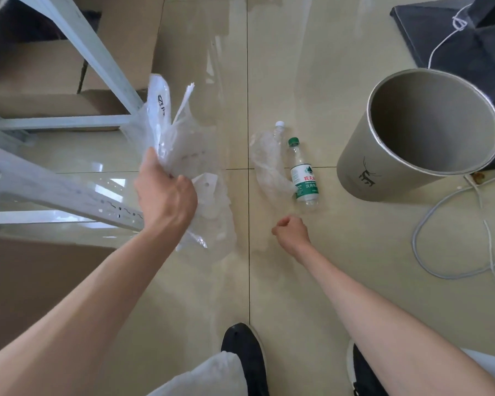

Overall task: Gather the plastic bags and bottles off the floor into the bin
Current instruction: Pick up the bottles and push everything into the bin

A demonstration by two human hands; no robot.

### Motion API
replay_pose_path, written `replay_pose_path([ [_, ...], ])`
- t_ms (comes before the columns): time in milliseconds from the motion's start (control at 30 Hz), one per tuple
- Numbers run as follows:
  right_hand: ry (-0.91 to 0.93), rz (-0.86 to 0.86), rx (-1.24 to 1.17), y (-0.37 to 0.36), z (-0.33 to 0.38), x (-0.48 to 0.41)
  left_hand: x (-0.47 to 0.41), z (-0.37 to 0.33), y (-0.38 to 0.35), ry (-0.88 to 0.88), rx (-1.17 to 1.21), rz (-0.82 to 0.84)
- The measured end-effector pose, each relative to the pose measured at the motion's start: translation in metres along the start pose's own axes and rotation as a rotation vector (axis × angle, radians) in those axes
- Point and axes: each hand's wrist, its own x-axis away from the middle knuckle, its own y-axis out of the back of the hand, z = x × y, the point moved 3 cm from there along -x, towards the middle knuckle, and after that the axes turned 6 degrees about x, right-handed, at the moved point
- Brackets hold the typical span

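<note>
Bunching out of the left hand (166, 195) is a crumpled wad of clear plastic bags (180, 144), held up above the glossy beige tiled floor (312, 267) with the fingers clenched around the middle of it; loose ends stick up above the fist and more film hangs below it. To the right, two bottles lie on the tiles side by side and touching: a crushed clear plastic bottle with a white cap (269, 161) and an intact clear plastic bottle with a green cap and green-and-white label (303, 175). The right hand (292, 232) hovers just below them, curled into a loose fist and holding nothing. Further right stands a round grey bin with a metal rim and a dark deer print (412, 132), near the bottles, its inside showing nothing. A white cable (429, 252) loops on the floor beside the bin. White metal shelving (69, 190) and cardboard boxes (40, 67) fill the left side. Black shoes (246, 355) show at the bottom edge.
</note>
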Motion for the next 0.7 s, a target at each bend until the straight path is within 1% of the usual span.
replay_pose_path([
  [67,0.202,0.051,0.24,-0.023,0.012,-0.005,-0.007,-0.006,0.007,0.021,0.014,-0.036],
  [100,0.315,0.088,0.32,-0.039,0.02,-0.006,-0.011,-0.009,0.011,0.036,0.017,-0.051],
  [167,0.508,0.237,0.437,-0.076,0.034,-0.004,-0.017,-0.018,0.02,0.06,0.018,-0.071],
  [200,0.539,0.338,0.5,-0.097,0.031,-0.007,-0.018,-0.022,0.023,0.061,0.021,-0.078],
  [233,0.524,0.419,0.548,-0.115,0.025,-0.011,-0.02,-0.024,0.025,0.059,0.026,-0.082],
  [267,0.424,0.46,0.54,-0.129,0.014,-0.015,-0.021,-0.027,0.027,0.054,0.034,-0.081],
  [300,0.301,0.462,0.493,-0.135,0.003,-0.018,-0.022,-0.027,0.027,0.05,0.041,-0.076],
  [333,0.245,0.444,0.426,-0.138,-0.002,-0.019,-0.022,-0.027,0.026,0.048,0.046,-0.073],
  [367,0.259,0.404,0.34,-0.138,-0.001,-0.021,-0.023,-0.024,0.025,0.046,0.047,-0.07],
  [400,0.296,0.303,0.252,-0.132,0.005,-0.022,-0.022,-0.022,0.024,0.046,0.04,-0.066],
  [467,0.278,-0.079,0.135,-0.098,0.02,-0.02,-0.02,-0.017,0.021,0.042,0.016,-0.044],
  [500,0.267,-0.267,0.124,-0.077,0.028,-0.02,-0.019,-0.015,0.019,0.04,0.004,-0.026],
  [533,0.278,-0.41,0.146,-0.058,0.034,-0.02,-0.017,-0.014,0.017,0.039,-0.009,-0.008],
  [567,0.287,-0.495,0.175,-0.039,0.04,-0.022,-0.015,-0.014,0.015,0.038,-0.017,0.009],
  [600,0.284,-0.539,0.189,-0.025,0.044,-0.026,-0.015,-0.013,0.015,0.034,-0.021,0.023],
  [633,0.256,-0.559,0.191,-0.015,0.047,-0.034,-0.015,-0.013,0.014,0.027,-0.021,0.037],
  [700,0.135,-0.54,0.185,0.001,0.054,-0.05,-0.014,-0.013,0.013,0.01,-0.016,0.057],
])
